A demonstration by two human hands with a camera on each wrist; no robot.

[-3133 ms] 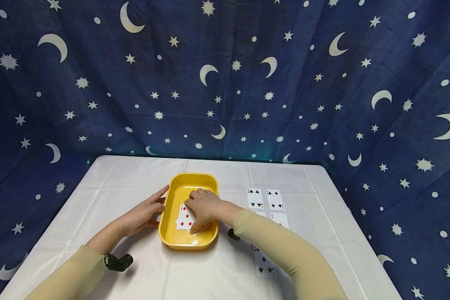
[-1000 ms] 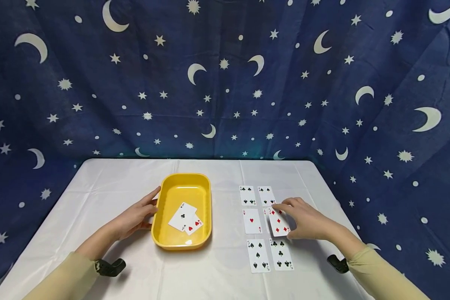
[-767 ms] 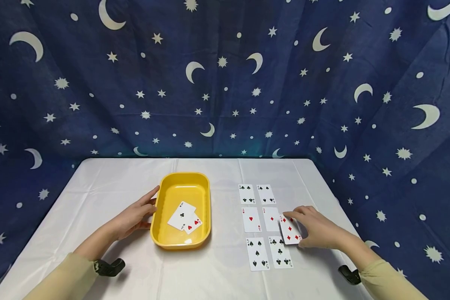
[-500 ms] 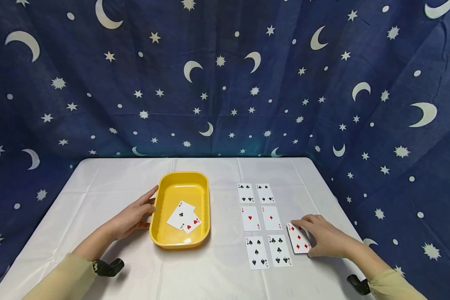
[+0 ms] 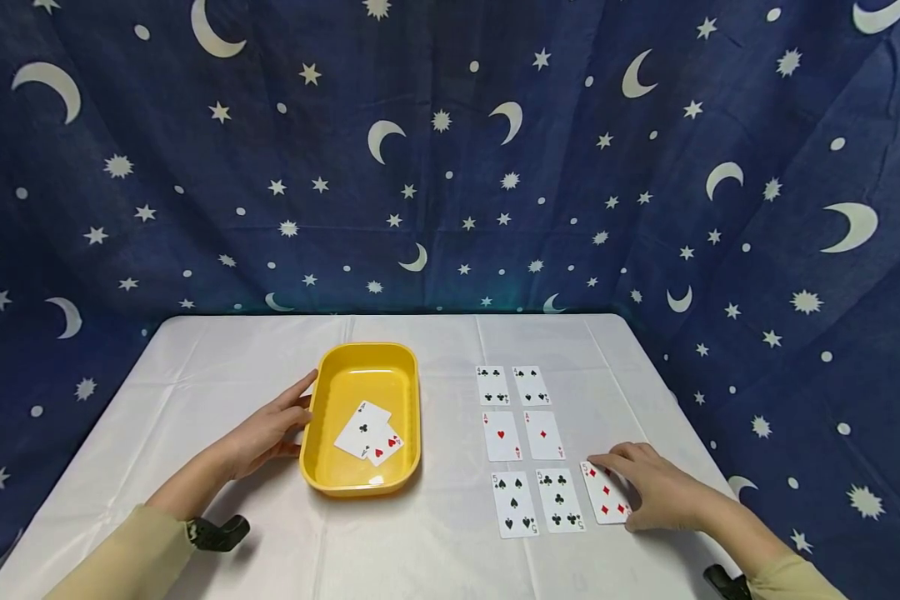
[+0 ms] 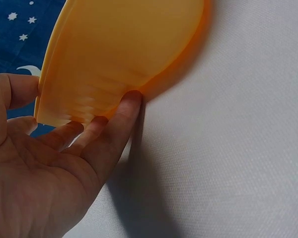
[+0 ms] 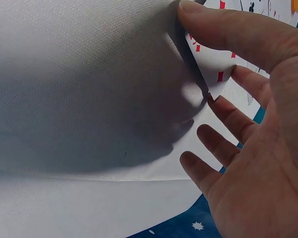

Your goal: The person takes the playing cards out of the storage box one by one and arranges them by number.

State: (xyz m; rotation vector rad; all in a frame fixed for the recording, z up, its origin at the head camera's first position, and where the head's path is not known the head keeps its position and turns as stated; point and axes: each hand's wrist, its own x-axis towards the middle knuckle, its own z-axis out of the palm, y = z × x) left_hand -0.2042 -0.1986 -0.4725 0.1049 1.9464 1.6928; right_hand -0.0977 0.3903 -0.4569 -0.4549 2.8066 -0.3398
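My right hand [image 5: 667,492] holds the five of diamonds [image 5: 603,500] by its edges, fingers at the far edge and thumb at the near right corner. The card lies low over the cloth, right of the five of clubs [image 5: 560,500]. In the right wrist view, the thumb [image 7: 223,29] and a fingertip meet the card's edges. My left hand [image 5: 270,433] touches the left outer wall of a yellow tray [image 5: 307,467] with its fingertips. Inside the tray lie the ace of clubs [image 5: 362,427] and, partly beneath it, a heart card [image 5: 386,447].
Left of the five of clubs lies the five of spades [image 5: 513,504]. Behind are the ace of hearts [image 5: 502,437] and ace of diamonds [image 5: 543,435], then the four of clubs [image 5: 492,385] and four of spades [image 5: 531,385]. A starry blue curtain [image 5: 450,208] hangs behind the white table [image 5: 450,550].
The right hand has taken the five of diamonds out of the tray and carried it right, past the ace of diamonds, then nearer, beside the five of clubs. The left hand stays at the tray.
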